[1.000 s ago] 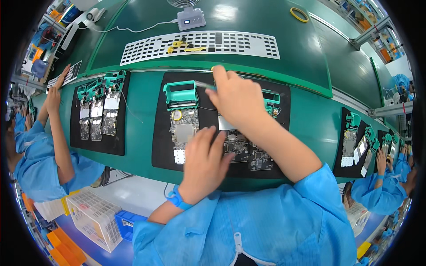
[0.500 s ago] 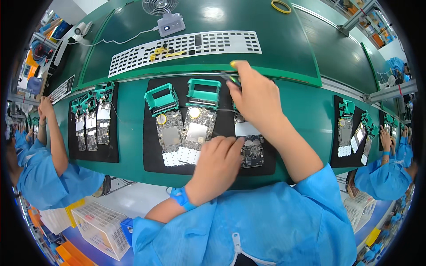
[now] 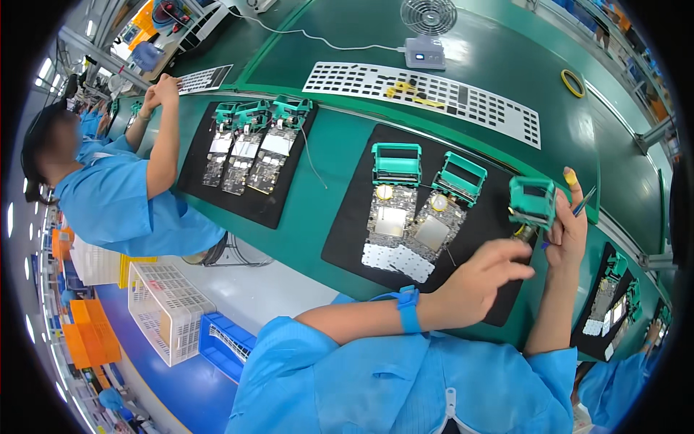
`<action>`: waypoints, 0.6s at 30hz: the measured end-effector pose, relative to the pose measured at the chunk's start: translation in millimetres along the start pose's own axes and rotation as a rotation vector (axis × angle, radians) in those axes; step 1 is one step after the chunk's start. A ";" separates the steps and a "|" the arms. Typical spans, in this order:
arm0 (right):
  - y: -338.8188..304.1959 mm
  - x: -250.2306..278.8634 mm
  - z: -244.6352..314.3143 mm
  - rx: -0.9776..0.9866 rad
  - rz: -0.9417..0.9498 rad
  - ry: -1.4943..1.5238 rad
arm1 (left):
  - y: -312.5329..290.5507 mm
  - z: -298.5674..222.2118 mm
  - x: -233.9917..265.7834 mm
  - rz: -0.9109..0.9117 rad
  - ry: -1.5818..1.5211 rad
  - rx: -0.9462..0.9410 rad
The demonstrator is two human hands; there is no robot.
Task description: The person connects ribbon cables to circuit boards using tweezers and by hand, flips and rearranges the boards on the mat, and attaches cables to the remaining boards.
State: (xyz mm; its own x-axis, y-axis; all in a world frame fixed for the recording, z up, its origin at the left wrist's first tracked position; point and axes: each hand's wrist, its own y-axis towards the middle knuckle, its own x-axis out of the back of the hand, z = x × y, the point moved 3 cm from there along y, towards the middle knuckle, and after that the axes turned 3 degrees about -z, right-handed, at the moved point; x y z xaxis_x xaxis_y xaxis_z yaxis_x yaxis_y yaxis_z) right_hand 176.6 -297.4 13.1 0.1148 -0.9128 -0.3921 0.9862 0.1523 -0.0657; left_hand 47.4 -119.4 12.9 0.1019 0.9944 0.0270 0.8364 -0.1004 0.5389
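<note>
My right hand (image 3: 568, 228) is closed, with a green plastic frame (image 3: 533, 201) at its thumb side, raised above the right part of the black mat. Slim pointed tweezers (image 3: 586, 200) stick out from the same hand, and a yellow cover wraps one fingertip. Below the frame only a small part of whatever is attached shows. My left hand (image 3: 481, 286), wearing a blue wrist strap (image 3: 408, 309), hovers beside it with fingers stretched and slightly blurred. Left of both hands lie two circuit boards (image 3: 390, 220) (image 3: 434, 230), each with a green frame (image 3: 396, 163) (image 3: 460, 178) at its far end.
Beyond the mat (image 3: 347, 239), a white keyboard-shaped sheet (image 3: 347, 78) lies on a raised green surface with yellow pieces on it. A small fan (image 3: 428, 16) and a yellow tape ring (image 3: 572, 83) are farther back. A co-worker (image 3: 126, 177) sits left beside another mat with boards.
The view has swung left. The right-hand board is gone from its place on the mat, and a green frame is now raised in my right hand. My left hand has come off the mat.
</note>
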 end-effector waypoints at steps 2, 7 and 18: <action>4.8 20.5 -14.1 -0.107 -0.059 -0.071 | 4.7 -24.5 14.7 0.373 -0.294 0.280; -26.3 105.4 -21.9 0.078 -0.393 -0.610 | 32.3 -36.9 204.9 -0.121 0.258 0.161; -74.8 25.4 -8.5 -0.462 -0.390 -0.617 | -147.0 37.7 637.5 -0.805 1.654 0.865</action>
State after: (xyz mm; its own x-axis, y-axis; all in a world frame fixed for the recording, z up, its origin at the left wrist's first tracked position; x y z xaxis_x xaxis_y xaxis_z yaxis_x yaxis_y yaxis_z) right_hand 104.7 -328.7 0.2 -0.0454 -0.9543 0.2954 0.8366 -0.1979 -0.5108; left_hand 9.8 528.0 -80.8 -0.4202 -0.1658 0.8922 0.4691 0.8019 0.3700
